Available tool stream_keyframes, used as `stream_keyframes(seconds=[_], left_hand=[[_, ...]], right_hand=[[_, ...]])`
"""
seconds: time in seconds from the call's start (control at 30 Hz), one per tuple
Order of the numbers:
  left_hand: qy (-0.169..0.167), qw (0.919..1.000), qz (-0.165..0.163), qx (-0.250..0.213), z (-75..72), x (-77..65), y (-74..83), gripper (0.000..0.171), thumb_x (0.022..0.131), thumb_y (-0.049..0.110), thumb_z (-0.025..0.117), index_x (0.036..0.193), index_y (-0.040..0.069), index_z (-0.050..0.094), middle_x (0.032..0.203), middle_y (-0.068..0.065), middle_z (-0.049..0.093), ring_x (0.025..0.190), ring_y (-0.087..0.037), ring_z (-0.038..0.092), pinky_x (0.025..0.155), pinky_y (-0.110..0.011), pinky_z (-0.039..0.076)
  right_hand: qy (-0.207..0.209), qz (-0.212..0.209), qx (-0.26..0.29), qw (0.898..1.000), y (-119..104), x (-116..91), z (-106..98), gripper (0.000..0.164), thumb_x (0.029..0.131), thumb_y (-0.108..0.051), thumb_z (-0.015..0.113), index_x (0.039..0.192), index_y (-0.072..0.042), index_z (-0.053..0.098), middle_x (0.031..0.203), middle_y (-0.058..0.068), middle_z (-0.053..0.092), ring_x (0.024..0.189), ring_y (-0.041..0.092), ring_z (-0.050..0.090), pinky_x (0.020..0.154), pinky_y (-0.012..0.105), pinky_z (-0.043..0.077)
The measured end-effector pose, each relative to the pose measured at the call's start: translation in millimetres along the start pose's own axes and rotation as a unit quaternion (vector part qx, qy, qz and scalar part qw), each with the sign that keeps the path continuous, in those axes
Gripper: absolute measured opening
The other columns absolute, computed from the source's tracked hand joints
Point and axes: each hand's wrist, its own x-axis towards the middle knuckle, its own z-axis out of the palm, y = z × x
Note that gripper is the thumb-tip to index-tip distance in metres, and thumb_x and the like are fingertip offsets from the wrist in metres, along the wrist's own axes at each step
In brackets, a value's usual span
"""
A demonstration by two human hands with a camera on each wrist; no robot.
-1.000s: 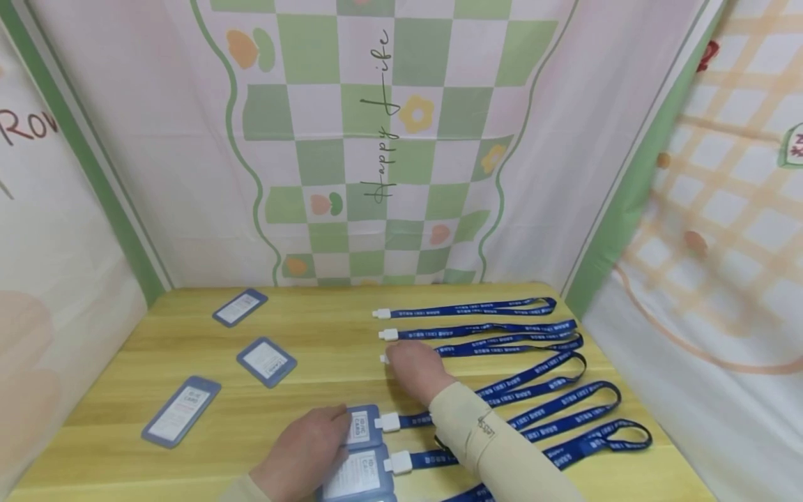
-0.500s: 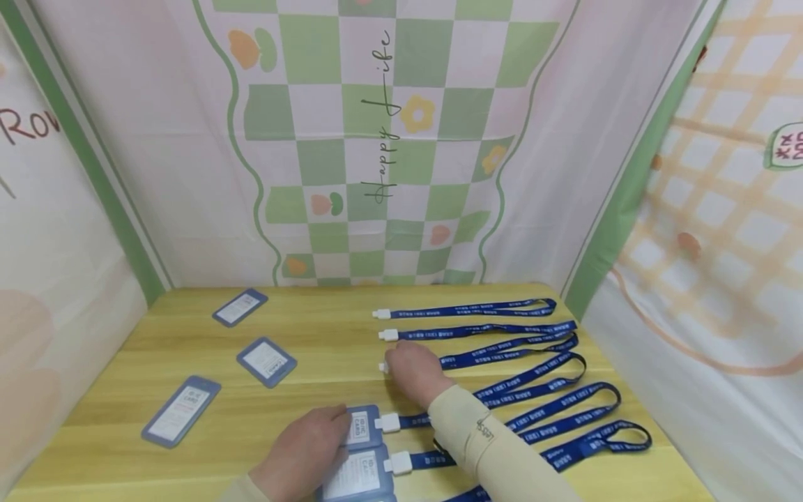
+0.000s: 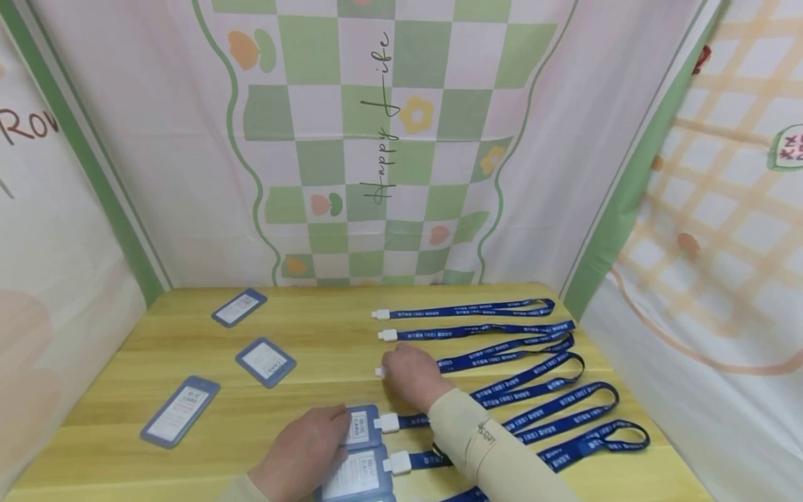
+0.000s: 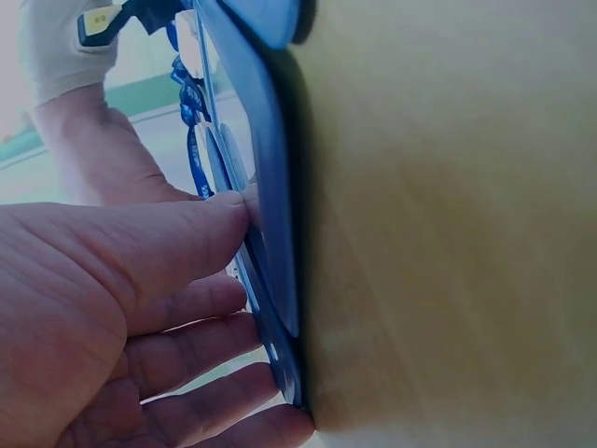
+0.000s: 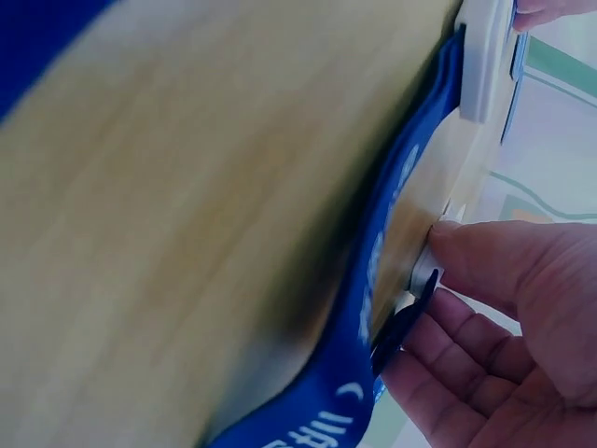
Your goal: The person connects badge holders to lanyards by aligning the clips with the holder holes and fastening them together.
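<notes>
My right hand (image 3: 414, 376) pinches a blue lanyard (image 3: 483, 358) just behind its white plastic clip (image 3: 380, 372). In the right wrist view the thumb is on the pale clip (image 5: 424, 269) and the fingers lie under the dark strap. My left hand (image 3: 304, 450) rests on two blue-framed ID card holders lying one below the other, the upper holder (image 3: 370, 418) and the lower holder (image 3: 354, 474). Each of these is joined to a white clip of another lanyard. In the left wrist view the left fingers (image 4: 191, 350) lie fairly straight along the holders' edge.
Two more lanyards, a far one (image 3: 470, 310) and a nearer one (image 3: 477, 332), lie beyond my right hand. Several looped straps spread to the right under my sleeve (image 3: 495, 446). Three loose card holders (image 3: 240, 307) lie on the left of the wooden table (image 3: 326, 314). Patterned curtains surround it.
My right hand has shifted slightly toward me, drawing the lanyard's clip end away from the lanyard beyond it. The left hand and the card holders have stayed in place.
</notes>
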Motion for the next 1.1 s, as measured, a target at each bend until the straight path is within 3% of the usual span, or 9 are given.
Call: stream_keyframes(seconds=[0.47, 0.77, 1.1], left_hand=[[0.027, 0.9994, 0.015, 0.012, 3.8, -3.2, -2.6, 0.047, 0.089, 0.024, 0.079, 0.130, 0.003, 0.068, 0.132, -0.018, 0.068, 0.115, -0.035, 0.068, 0.098, -0.052, 0.059], [0.059, 0.9973, 0.023, 0.035, 5.5, -2.7, -3.7, 0.041, 0.089, 0.024, 0.079, 0.124, 0.003, 0.070, 0.124, -0.016, 0.071, 0.105, -0.032, 0.071, 0.090, -0.048, 0.062], [0.057, 0.9974, 0.027, 0.034, 5.4, -2.7, -4.7, 0.043, 0.090, 0.025, 0.078, 0.125, 0.002, 0.069, 0.128, -0.017, 0.070, 0.109, -0.033, 0.070, 0.094, -0.049, 0.061]], right_hand=[[-0.026, -0.001, 0.017, 1.000, -12, -6, -2, 0.009, 0.096, -0.024, 0.073, 0.100, -0.016, 0.075, 0.088, 0.000, 0.067, 0.078, 0.013, 0.062, 0.071, 0.029, 0.060], [-0.019, 0.001, 0.017, 1.000, -15, -7, -2, 0.009, 0.098, -0.024, 0.070, 0.101, -0.016, 0.075, 0.088, 0.001, 0.066, 0.076, 0.013, 0.061, 0.070, 0.030, 0.059], [-0.021, 0.005, 0.011, 1.000, -16, -6, -3, 0.011, 0.098, -0.024, 0.070, 0.102, -0.015, 0.075, 0.087, 0.002, 0.066, 0.075, 0.013, 0.061, 0.069, 0.030, 0.059]])
